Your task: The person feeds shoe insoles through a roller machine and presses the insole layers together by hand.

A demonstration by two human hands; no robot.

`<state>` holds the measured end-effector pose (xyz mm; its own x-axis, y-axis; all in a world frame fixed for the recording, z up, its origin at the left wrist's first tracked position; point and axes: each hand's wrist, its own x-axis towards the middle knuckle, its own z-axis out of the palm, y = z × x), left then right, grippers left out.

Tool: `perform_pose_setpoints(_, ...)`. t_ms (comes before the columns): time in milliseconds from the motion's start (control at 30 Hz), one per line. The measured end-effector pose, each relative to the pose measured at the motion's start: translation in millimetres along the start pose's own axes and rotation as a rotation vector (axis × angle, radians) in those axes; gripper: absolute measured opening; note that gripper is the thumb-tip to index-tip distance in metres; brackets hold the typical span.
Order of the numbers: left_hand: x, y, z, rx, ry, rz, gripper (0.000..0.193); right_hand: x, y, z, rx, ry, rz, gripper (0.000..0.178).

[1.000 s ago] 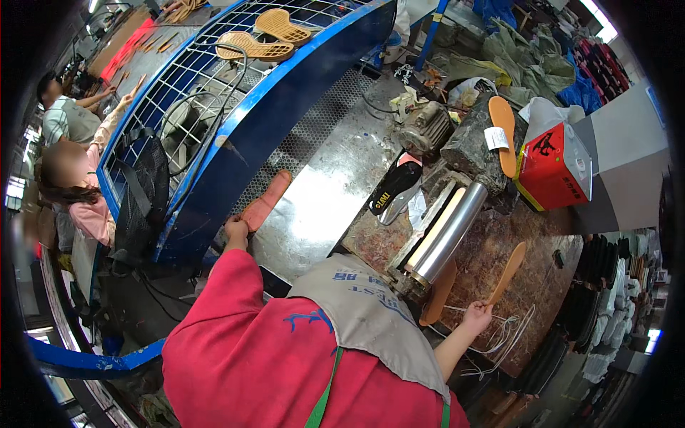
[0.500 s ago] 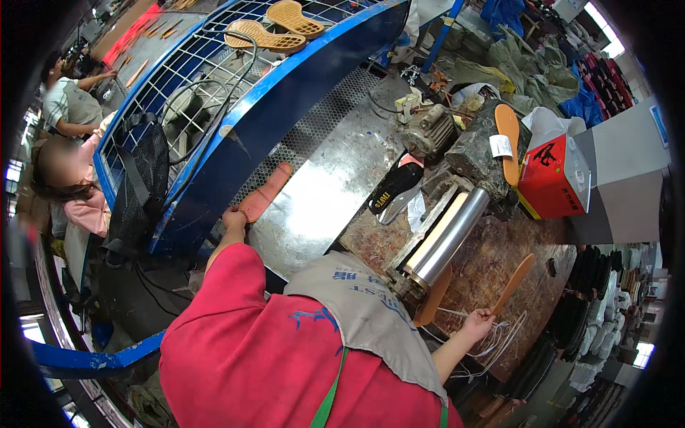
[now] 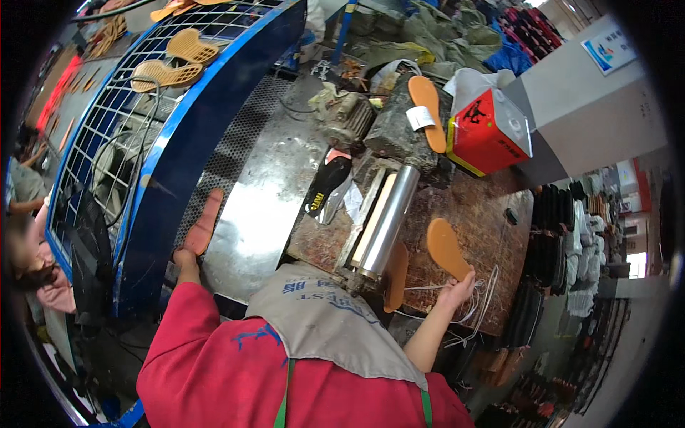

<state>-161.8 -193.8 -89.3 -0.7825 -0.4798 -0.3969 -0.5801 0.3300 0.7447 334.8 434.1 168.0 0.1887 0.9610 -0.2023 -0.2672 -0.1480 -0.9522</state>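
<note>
My left hand (image 3: 185,260) is closed on the heel end of a pinkish-orange insole (image 3: 205,222) over the perforated metal strip. Off to the right, my right hand (image 3: 457,288) grips the narrow end of a tan shoe sole (image 3: 447,247), whose flat face shows above the brown worktable. Between my hands is a roller machine with a shiny metal roller (image 3: 391,220). Another tan sole (image 3: 397,277) sits at the roller's right side, partly hidden by it. A black insole (image 3: 328,181) lies left of the machine.
A sole with a white tag (image 3: 428,114) rests on a stained block beside a red can (image 3: 492,132). A motor (image 3: 347,114) stands behind the machine. White cord (image 3: 479,292) lies by my right hand. Soles lie on a blue-framed mesh rack (image 3: 160,75). People are at far left.
The view has swung to the right, so everything sits further left. The sole in my right hand has turned from nearly edge-on to flat face. My left hand stays on its insole.
</note>
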Motion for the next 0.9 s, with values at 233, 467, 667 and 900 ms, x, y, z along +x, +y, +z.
perform_pose_setpoints(233,8,6,-2,0.579,0.192,0.314,0.039,-9,-9,44,-0.281,-0.141,-0.139,0.035)
perform_pose_setpoints(467,-71,70,28,0.231,0.312,0.507,0.037,-42,-3,87,-0.385,-0.255,-0.152,0.034)
perform_pose_setpoints(667,-202,192,77,0.096,-0.074,1.058,0.048,-63,3,111,-0.347,-0.536,-0.088,0.033)
perform_pose_setpoints(900,-338,277,106,0.357,-0.490,1.891,0.047,-67,5,87,-0.560,-0.719,0.070,0.037)
